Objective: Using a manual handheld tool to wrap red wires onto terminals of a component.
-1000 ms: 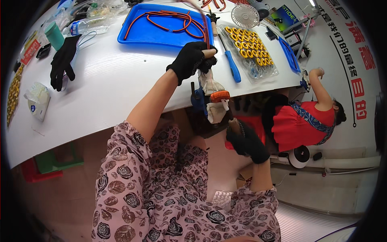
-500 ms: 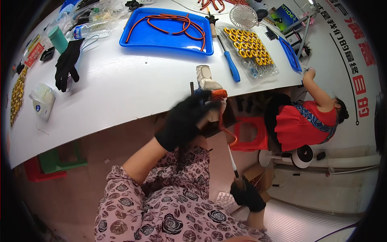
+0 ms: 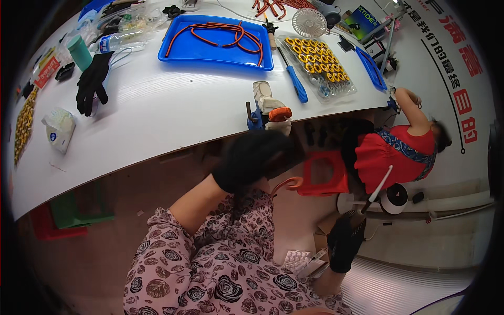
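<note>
Head view: half a second ago the left hand (image 3: 257,157) was up against the wrapped vise (image 3: 281,114); now it has dropped below it, blurred, and I cannot tell whether its grip is closed on anything. The reddish cord (image 3: 295,182) ran down from beside the vise then; now its curled end shows just right of and below that hand, over the floor, the rest hidden behind the dark glove. The right hand (image 3: 346,240) has swung up and to the right, its grip wrapped round the handle of a white-shafted tool (image 3: 373,196), whose tip has left the cord and points up and right, crossing in view the red clothing of a co-worker (image 3: 391,157).

The vise sits at the edge of the worktop (image 3: 147,115). Beyond it lie a blue tray (image 3: 210,60) with more cords, a blue-handled screwdriver (image 3: 297,86) and a clear pack of yellow rings (image 3: 317,60). A red stool (image 3: 341,173) stands behind the cord.
</note>
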The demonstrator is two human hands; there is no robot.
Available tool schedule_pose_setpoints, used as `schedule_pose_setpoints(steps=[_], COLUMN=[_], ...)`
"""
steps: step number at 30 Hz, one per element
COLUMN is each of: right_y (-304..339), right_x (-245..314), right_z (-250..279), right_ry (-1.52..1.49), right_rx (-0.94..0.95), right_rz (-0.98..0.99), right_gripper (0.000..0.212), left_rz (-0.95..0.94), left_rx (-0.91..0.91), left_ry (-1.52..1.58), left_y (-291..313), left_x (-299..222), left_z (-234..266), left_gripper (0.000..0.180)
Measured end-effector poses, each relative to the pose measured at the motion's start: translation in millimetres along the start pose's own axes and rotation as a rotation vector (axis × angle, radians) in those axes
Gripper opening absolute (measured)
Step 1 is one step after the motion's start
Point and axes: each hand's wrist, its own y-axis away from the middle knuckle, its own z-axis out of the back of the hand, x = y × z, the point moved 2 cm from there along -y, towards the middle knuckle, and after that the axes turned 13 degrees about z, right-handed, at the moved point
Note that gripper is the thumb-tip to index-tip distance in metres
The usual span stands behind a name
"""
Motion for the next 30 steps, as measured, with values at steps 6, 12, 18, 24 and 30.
schedule_pose_setpoints(steps=[6, 12, 18, 24, 30], right_y=[-29.5, -53.5, -73.9, -88.9, -61.7], right_x=[-15.6, -6.5, -17.7, -11.1, -42.7], right_z=[-33.2, -65.8, -119.7, -151.0, -111.0], right_ry=[0.021, 0.662, 0.606, 0.664, 0.826], right_rx=[0.329, 0.766, 0.892, 1.027, 0.977], right_rz=[-0.268, -0.041, -0.188, -0.051, 0.191], right_gripper=[0.022, 0.017, 0.031, 0.04, 0.04], left_rz=[0.826, 1.07, 0.908, 1.2, 0.903], left_rx=[-0.398, -0.14, 0.133, 0.221, 0.251], left_ry=[1.235, 1.257, 1.025, 1.163, 1.013], left_y=[-55.7, -72.5, -92.1, -103.6, -97.9], left_x=[97.6, 150.3, 168.0, 172.3, 147.8], left_z=[25.3, -16.1, -56.7, -88.6, -60.0], left_gripper=[0.025, 0.02, 0.016, 0.018, 0.023])
